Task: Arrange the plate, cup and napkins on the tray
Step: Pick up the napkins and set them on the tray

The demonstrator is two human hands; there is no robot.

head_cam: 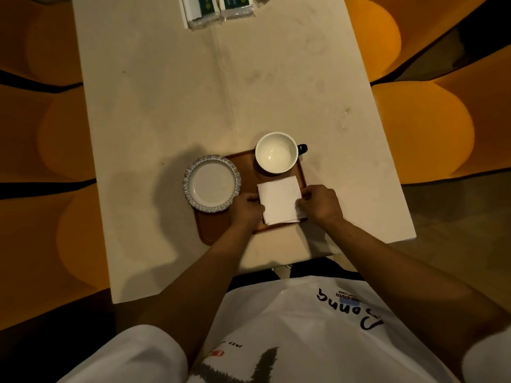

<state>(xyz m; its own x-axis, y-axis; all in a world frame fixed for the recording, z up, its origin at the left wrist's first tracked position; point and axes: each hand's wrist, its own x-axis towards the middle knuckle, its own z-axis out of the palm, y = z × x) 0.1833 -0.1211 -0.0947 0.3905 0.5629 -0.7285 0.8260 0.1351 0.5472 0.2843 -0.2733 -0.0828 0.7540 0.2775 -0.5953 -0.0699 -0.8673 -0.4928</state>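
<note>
Seen from above, a pale table (pixel 171 111) carries a brown tray (pixel 215 228). At the tray's left, a scalloped plate (pixel 211 183) overhangs the edge. The left hand (pixel 247 210) reaches forward, fingers curled shut on the left edge of a white napkins stack (pixel 280 199). The square stack lies flat on the tray's right half, slightly skewed, between both hands. Beyond it stands an empty cup (pixel 276 152), handle pointing right. The right hand (pixel 322 203) pinches the stack's right edge.
</note>
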